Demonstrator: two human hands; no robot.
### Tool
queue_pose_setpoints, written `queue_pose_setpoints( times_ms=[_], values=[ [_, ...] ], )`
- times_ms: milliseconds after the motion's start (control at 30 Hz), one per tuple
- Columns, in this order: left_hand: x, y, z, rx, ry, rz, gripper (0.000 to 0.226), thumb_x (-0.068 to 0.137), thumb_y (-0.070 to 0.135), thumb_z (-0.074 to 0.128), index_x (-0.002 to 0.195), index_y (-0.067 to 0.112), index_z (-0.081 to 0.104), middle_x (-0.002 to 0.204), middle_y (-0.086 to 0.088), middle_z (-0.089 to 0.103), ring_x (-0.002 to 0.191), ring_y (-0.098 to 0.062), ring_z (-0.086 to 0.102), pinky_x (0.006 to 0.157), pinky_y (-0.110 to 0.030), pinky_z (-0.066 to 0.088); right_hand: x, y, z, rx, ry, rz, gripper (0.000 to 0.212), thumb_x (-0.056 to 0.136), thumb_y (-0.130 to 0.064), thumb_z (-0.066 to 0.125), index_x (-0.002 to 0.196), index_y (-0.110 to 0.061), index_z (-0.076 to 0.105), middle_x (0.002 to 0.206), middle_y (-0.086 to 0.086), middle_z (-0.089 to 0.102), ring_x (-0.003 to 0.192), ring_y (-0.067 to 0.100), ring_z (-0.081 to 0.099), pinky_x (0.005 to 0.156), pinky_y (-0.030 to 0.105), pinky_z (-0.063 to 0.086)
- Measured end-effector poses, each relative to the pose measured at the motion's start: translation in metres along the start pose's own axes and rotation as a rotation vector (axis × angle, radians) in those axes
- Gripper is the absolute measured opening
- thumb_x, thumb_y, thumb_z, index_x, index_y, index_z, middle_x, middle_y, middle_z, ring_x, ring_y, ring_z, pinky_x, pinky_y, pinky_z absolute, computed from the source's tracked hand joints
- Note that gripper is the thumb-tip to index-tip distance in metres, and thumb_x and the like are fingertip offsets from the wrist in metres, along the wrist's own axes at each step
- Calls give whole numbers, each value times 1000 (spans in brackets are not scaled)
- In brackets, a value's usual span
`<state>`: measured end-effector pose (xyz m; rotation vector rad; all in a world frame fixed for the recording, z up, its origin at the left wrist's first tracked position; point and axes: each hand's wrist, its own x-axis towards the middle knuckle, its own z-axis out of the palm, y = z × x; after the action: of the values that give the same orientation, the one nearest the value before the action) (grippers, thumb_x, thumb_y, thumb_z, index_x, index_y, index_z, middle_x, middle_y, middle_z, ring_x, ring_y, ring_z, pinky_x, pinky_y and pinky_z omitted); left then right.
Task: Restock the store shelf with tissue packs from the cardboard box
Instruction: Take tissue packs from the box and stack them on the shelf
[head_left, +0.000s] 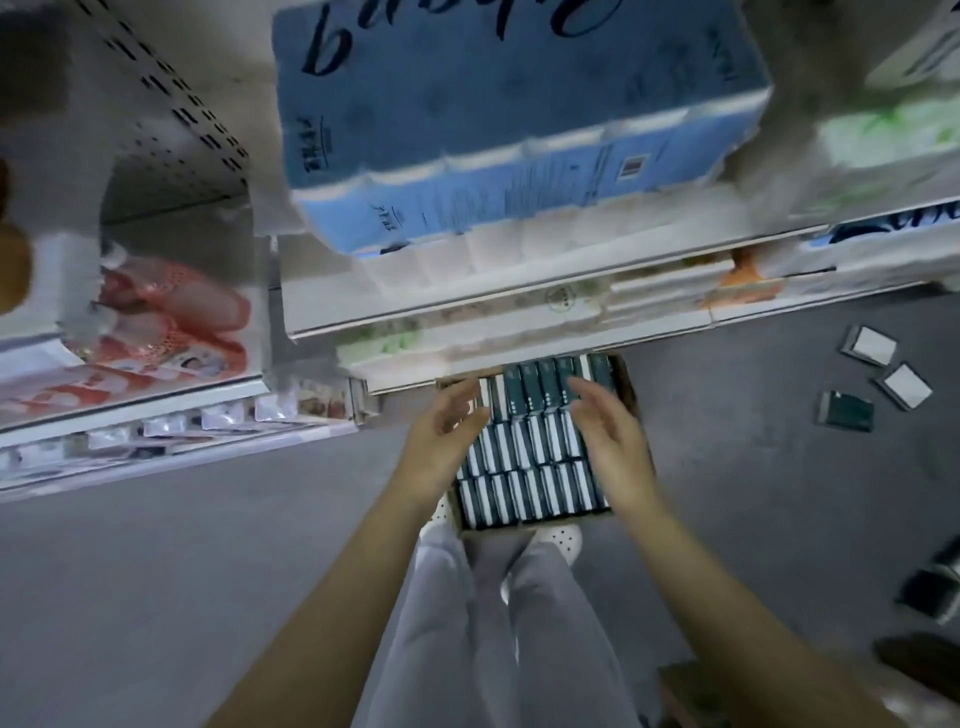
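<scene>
A cardboard box stands on the grey floor at the foot of the store shelf. It is filled with rows of dark green and white tissue packs standing on edge. My left hand hovers over the box's left side with relaxed fingers, holding nothing. Over the right side my right hand is also empty, its fingers stretched toward the far row of packs. Whether either hand touches the packs is unclear.
A big blue pack of paper rolls juts out from the upper shelf above the box. Red packs fill the left shelf. Three loose tissue packs lie on the floor at right. My legs and white shoes stand just behind the box.
</scene>
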<state>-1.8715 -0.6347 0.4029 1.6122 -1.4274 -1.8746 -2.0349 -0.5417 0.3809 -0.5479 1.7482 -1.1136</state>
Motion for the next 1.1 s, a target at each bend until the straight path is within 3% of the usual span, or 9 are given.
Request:
queue_pose_setpoints(
  times_ms=[100, 200, 333, 433, 533, 700, 867, 967, 1100],
  values=[
    [28, -46, -1, -18, 17, -99, 35, 95, 15, 59, 130, 20, 55, 130, 4, 58, 122, -13, 53, 97, -24, 42, 27, 45, 17, -80, -28, 95, 30, 100, -24, 52, 129, -29, 57, 133, -13, 53, 125, 2, 45, 107, 23, 34],
    [58, -92, -2, -15, 18, -176, 38, 95, 14, 59, 132, 16, 54, 133, 0, 58, 123, -16, 54, 101, -29, 46, 53, 89, 33, -200, -69, 125, 34, 100, -26, 52, 134, -24, 56, 136, -13, 50, 126, 1, 41, 107, 22, 31],
    [98, -149, 2, -28, 32, -225, 36, 95, 11, 59, 130, 13, 56, 127, 0, 60, 117, -15, 57, 83, -12, 49, 96, 149, 55, -298, -139, 155, 39, 100, -29, 53, 138, -24, 51, 147, -8, 44, 134, 5, 37, 108, 23, 27],
    [124, -182, 4, -39, 24, -268, 33, 96, 14, 57, 129, 17, 57, 123, 4, 62, 111, -10, 58, 80, -12, 46, 131, 190, 71, -375, -256, 226, 47, 99, -43, 49, 144, -32, 43, 158, -7, 26, 146, 11, 19, 119, 33, 17],
    [151, -211, 4, -86, 40, -315, 29, 97, 14, 55, 126, 18, 57, 117, 5, 63, 104, -8, 61, 75, -12, 47, 165, 222, 84, -483, -314, 282, 52, 99, -51, 45, 148, -37, 36, 163, -11, 5, 149, 12, 0, 120, 39, 6],
    [181, -256, 0, -122, 57, -346, 30, 96, 13, 57, 126, 16, 58, 121, -2, 64, 112, -17, 61, 98, -34, 50, 215, 256, 103, -551, -311, 363, 53, 97, -59, 40, 146, -39, 39, 163, -12, 1, 150, 19, -3, 122, 46, 6],
    [194, -292, -6, -104, 51, -374, 32, 95, 19, 57, 128, 20, 60, 123, 2, 65, 114, -16, 61, 103, -41, 48, 235, 277, 113, -711, -338, 398, 56, 100, -59, 28, 149, -35, 36, 164, -4, -7, 150, 25, -8, 119, 48, 3],
    [195, -301, -7, -84, 44, -400, 36, 95, 21, 58, 131, 20, 58, 128, 1, 62, 118, -17, 58, 106, -43, 44, 242, 291, 116, -916, -363, 377, 54, 103, -53, 24, 151, -32, 32, 163, 8, 0, 149, 32, 1, 118, 47, 12],
    [192, -305, -10, -97, -9, -425, 38, 97, 20, 57, 134, 21, 55, 132, 2, 60, 121, -16, 56, 108, -41, 43, 246, 313, 115, -1004, -349, 327, 50, 103, -47, 32, 149, -28, 36, 147, 21, 32, 130, 39, 39, 105, 40, 37]
  ],
)
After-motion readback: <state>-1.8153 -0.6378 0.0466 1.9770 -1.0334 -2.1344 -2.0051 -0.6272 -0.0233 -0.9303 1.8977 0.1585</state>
